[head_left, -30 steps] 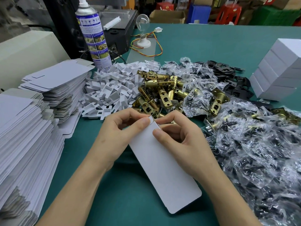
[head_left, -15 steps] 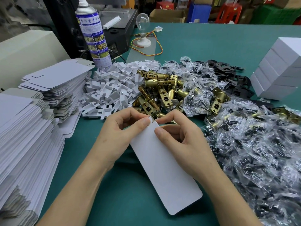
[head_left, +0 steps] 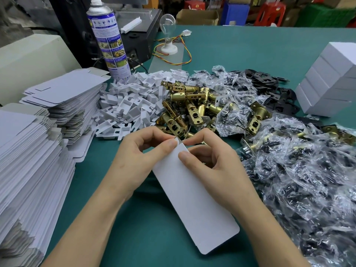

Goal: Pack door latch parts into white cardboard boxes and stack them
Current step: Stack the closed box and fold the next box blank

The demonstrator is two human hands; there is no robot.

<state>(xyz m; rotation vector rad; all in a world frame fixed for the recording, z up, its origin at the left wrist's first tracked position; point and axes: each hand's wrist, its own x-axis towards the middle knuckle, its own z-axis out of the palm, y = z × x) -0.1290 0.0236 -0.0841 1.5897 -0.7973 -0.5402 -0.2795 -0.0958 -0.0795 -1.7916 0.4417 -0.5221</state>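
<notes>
— Which step is this?
— Box forming, seemingly. Centre frame, fingers of the left hand [head_left: 138,160] and right hand [head_left: 217,170] pinch the upper end of the flat white box blank [head_left: 194,201]. Next: pry it open squarely.

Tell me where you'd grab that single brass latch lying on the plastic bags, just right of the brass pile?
Take the brass latch by its tubular body, probably pinched across the sides from above. It lies on the plastic bags with its flat face plate at the far end; bags crowd it, leaving mainly the top free.
</notes>
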